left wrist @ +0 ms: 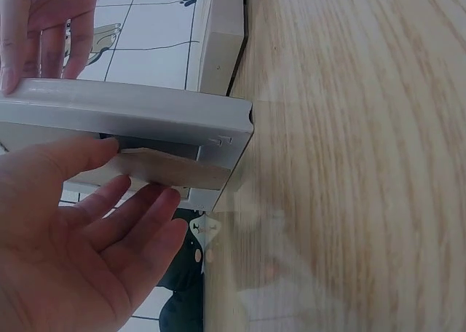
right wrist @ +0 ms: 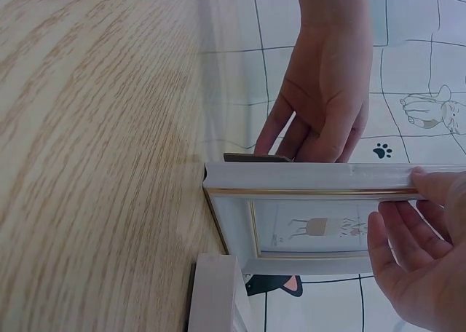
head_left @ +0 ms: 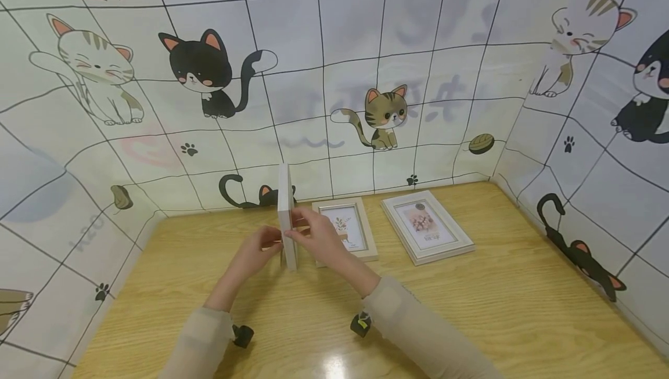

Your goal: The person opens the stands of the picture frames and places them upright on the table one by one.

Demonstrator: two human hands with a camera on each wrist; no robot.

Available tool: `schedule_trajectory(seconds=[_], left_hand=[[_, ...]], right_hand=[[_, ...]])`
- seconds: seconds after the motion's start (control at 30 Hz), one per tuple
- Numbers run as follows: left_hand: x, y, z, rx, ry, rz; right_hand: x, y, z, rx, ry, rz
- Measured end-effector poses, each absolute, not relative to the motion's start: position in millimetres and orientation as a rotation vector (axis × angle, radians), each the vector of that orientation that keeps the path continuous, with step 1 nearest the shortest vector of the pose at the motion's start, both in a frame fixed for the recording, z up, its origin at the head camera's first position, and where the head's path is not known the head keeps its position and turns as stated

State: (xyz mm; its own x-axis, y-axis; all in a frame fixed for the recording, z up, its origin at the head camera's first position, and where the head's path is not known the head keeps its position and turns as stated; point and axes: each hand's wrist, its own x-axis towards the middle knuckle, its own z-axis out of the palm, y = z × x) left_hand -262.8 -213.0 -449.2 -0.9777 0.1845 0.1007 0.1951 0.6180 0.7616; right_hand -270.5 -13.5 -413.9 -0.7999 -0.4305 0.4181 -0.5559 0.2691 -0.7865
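Observation:
A white picture frame (head_left: 285, 205) stands on edge on the wooden table, seen side-on in the head view. My right hand (head_left: 321, 237) grips its near side edge, the thumb on the edge and fingers at the front. That front shows a gold inner line and a print (right wrist: 313, 226) in the right wrist view. On the back, my left hand (head_left: 257, 251) pinches a thin brown stand flap (left wrist: 175, 168) between thumb and fingers. The flap is tilted out from the backing, as the left wrist view shows.
Right of the upright frame lies a cream picture frame (head_left: 370, 239) with a plant print. Farther right is a white picture frame (head_left: 444, 249) with a flower print, lying flat at an angle. A cat-patterned wall covering (head_left: 350, 36) rises behind and beside the table (head_left: 470, 315).

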Motion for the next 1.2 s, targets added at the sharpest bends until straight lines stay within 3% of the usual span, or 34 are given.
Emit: schedule_trajectory(seconds=[1.2], left_hand=[[-252, -222, -421, -0.212, -2.848, -0.755]], right_hand=[[-270, -17, -411, 0.919, -2.449, 1.535]])
